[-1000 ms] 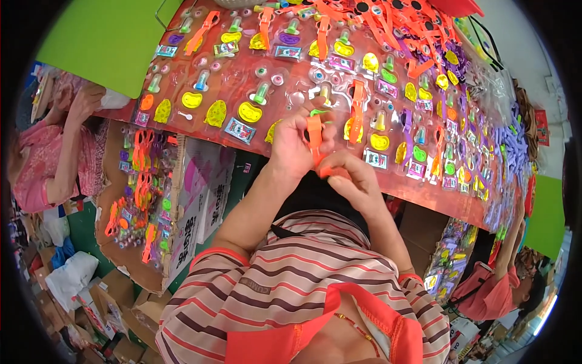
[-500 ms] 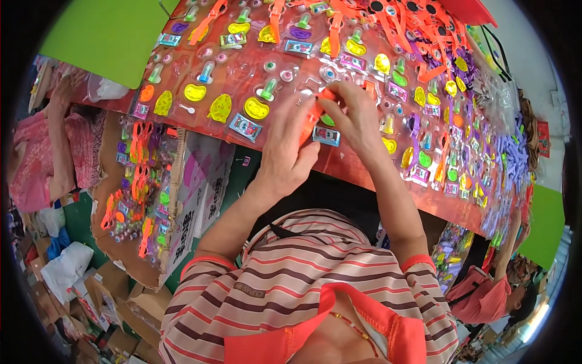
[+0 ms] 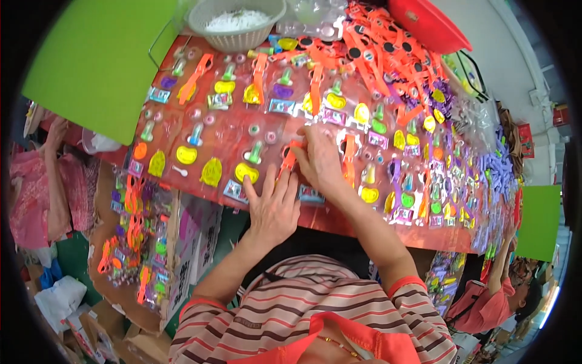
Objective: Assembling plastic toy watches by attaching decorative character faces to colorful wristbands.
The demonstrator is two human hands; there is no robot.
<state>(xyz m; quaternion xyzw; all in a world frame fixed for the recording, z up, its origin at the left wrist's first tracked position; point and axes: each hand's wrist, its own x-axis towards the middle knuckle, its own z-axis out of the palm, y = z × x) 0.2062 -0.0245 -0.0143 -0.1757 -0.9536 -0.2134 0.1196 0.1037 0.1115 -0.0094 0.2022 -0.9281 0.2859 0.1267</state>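
Observation:
An orange toy watch [image 3: 287,162] lies slantwise over one of the clear plastic trays on the red table top [image 3: 212,130]. My right hand [image 3: 321,161] pinches its upper end between thumb and bent fingers. My left hand [image 3: 273,209] rests with fingers spread, the fingertips touching the strap's lower end. Beside that thumb are a yellow oval toy [image 3: 245,171] and a small blue packet [image 3: 235,190]. A green-topped tube [image 3: 256,151] stands out above them. Another orange toy watch [image 3: 348,159] lies right of my right hand.
Orange toy watches [image 3: 388,51] pile up at the back, beside a red basin [image 3: 430,24]. A grey basket [image 3: 236,33] holds white pieces. Green boards [image 3: 97,67] flank the table. Below its left edge, a cardboard box [image 3: 115,273] holds filled packs. Co-workers' arms show at both sides.
The orange toy watch has gone from raised between both hands down onto the tray. My left hand has opened its fingers and moved down-left. The view has shifted, showing the basket.

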